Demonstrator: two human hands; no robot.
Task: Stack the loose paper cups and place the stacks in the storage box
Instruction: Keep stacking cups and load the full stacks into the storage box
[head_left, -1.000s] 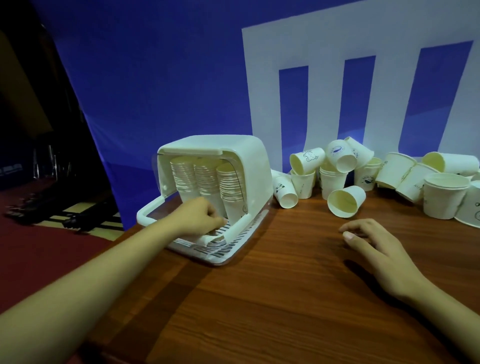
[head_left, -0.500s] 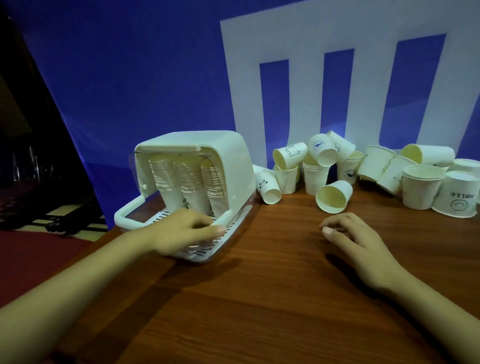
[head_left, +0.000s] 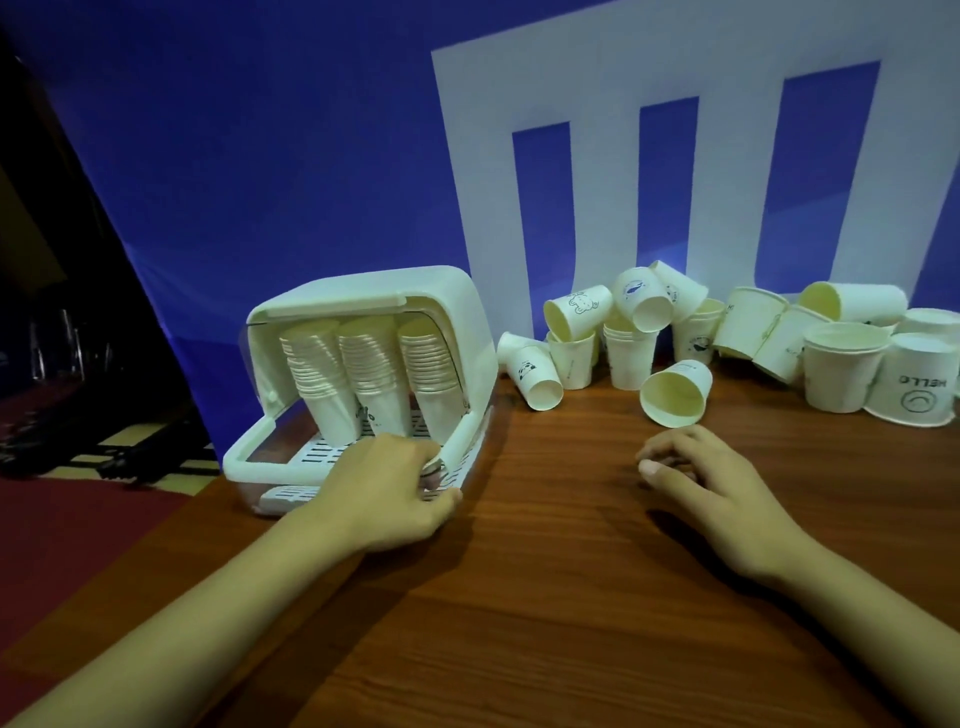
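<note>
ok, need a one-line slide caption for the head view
Left hand grips the front rim of the storage box holding three cup stacks; right hand rests by the loose cups.

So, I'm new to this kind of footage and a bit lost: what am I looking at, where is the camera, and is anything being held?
There is no machine here. A person wears one wide-angle camera on the head, looking forward and down, so you see their own two bare arms reaching in from the bottom edge.

They work at a brown wooden table in front of a blue and white backdrop. On the left stands a white storage box with its cover raised; three stacks of paper cups stand inside on its slotted tray. Along the back right lies a heap of loose paper cups, some upright, some tipped over.

The left hand has its grip on the box's front edge. The right hand holds nothing; it hovers low over the table with loosely curled fingers, just short of the nearest tipped cup.
</note>
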